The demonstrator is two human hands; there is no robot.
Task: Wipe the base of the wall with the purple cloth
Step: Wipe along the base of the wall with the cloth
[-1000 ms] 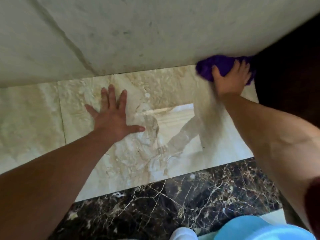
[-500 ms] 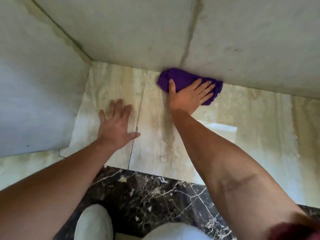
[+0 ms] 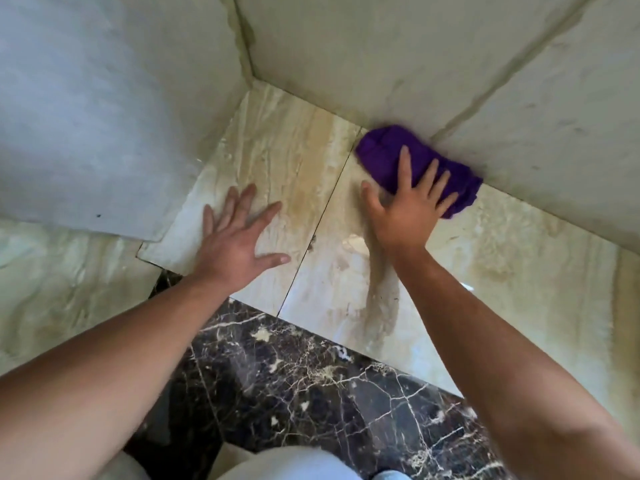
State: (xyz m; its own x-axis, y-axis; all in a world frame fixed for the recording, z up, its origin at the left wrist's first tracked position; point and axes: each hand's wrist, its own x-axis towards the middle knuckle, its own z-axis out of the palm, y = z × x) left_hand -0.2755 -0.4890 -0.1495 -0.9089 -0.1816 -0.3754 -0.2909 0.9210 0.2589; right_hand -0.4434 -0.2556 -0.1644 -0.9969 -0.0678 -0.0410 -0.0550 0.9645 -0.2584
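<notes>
You are looking down into a corner where two pale stone wall panels meet, with a dark, stained seam running up the joint. The floor below is glossy beige marble tile, streaked with tan, and a grout line runs across it away from the wall. Nearer to you than the beige tile lies a band of dark brown marble with white veins.

The purple cloth lies bunched on the beige tile, pushed right up against the base of the wall, a little way out from the corner. Your right hand is flat on top of it, fingers fanned and pressing down, thumb off the cloth on the tile. Your left hand is planted palm-down on the bare tile, on the corner side of the grout line, fingers splayed, holding nothing.
</notes>
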